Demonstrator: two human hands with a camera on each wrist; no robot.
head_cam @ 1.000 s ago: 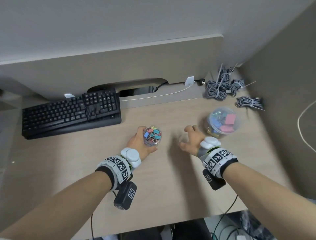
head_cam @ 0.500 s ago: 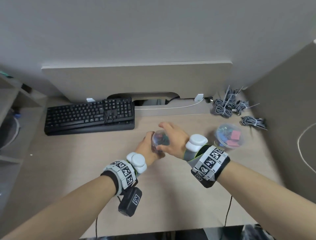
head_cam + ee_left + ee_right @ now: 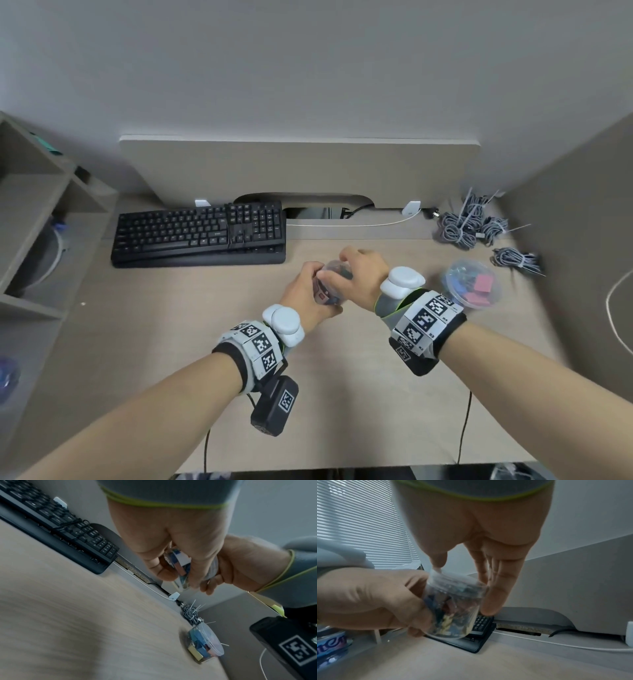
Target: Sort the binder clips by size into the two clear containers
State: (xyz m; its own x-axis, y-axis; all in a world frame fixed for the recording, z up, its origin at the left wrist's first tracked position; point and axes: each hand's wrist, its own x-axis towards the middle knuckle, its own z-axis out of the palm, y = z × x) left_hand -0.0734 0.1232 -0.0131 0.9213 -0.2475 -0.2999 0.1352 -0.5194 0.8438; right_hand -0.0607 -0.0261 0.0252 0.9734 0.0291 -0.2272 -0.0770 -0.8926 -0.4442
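Both hands hold one small clear jar [image 3: 330, 284] of blurry clips above the desk [image 3: 171, 342]: left hand [image 3: 303, 299] wraps its side, right hand [image 3: 363, 277] grips and half hides its top. Right of them sits the bigger tub [image 3: 474, 284].

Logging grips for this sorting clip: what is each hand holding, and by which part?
Left hand grips the small clear container round its body; right hand pinches its lid at the rim.

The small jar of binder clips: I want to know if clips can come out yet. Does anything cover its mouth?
Yes. A clear lid covers the small jar. The left hand grips the jar's body above the desk, and the right hand pinches the lid's rim with its fingers.
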